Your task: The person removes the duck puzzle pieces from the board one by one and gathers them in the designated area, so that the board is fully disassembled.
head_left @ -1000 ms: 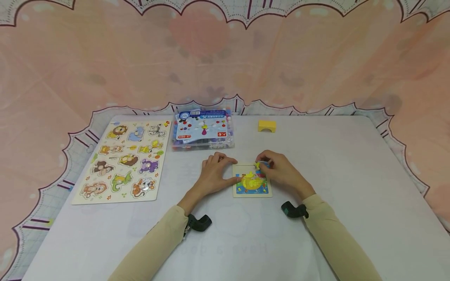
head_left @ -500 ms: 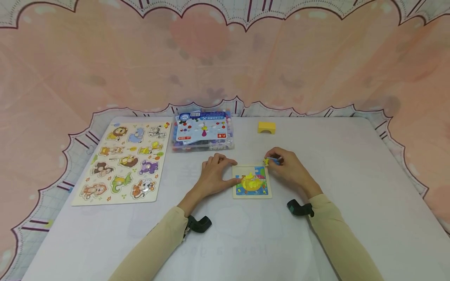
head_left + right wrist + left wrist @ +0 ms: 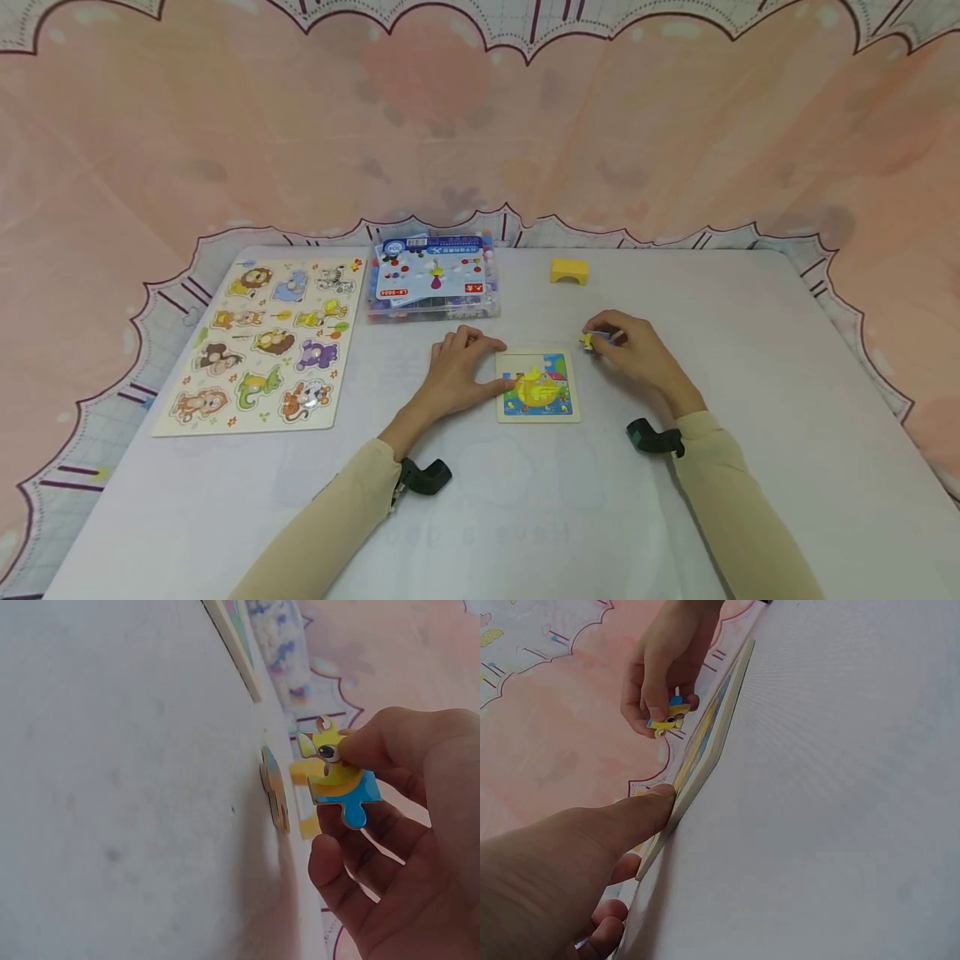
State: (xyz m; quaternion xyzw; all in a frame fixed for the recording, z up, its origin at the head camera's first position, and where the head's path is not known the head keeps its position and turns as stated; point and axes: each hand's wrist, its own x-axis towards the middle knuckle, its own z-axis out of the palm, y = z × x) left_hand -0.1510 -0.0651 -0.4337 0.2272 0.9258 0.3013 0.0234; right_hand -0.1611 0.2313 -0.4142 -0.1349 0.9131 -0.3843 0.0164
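In the head view my left hand [image 3: 453, 375] rests at the left side of a small square jigsaw board [image 3: 538, 419]. Its thumb presses on the edge and its forefinger touches near the top left corner. Inside the board is a yellow duck picture [image 3: 536, 389], with bare tray at upper left. My right hand [image 3: 637, 357], just right of the board, pinches a yellow and blue jigsaw piece [image 3: 335, 772] with an eye printed on it. Another jigsaw piece [image 3: 274, 789] shows edge-on below it in the right wrist view; whether it touches the table, I cannot tell.
A large animal peg puzzle [image 3: 287, 292] lies at the left. Behind the left hand stands a clear plastic box [image 3: 431, 314] with a blue-headed card on it. A yellow arch block [image 3: 570, 271] sits at the back. White cloth [image 3: 495, 500] covers the table.
My right hand, pinching the jigsaw piece, has moved from over the board's upper right corner out to the right, beyond the edge. The left hand and board have stayed in place.
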